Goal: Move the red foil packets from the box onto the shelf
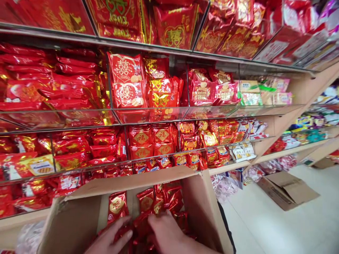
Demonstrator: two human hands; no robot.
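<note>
A shop aisle with glass shelves [164, 116] runs across the head view, each tier packed with red and gold snack packets [128, 83]. Below the lowest shelf stands an open cardboard box [79, 215], its flaps up, red packets [118, 204] leaning against its far wall and heaped inside. The left hand [109, 238] lies on the heap near the box's left wall, fingers narrow and flat. The right hand [166, 233] rests beside it, fingers curled down into the packets; whether it grips one I cannot tell. Another box [287, 190] sits on the floor at right.
</note>
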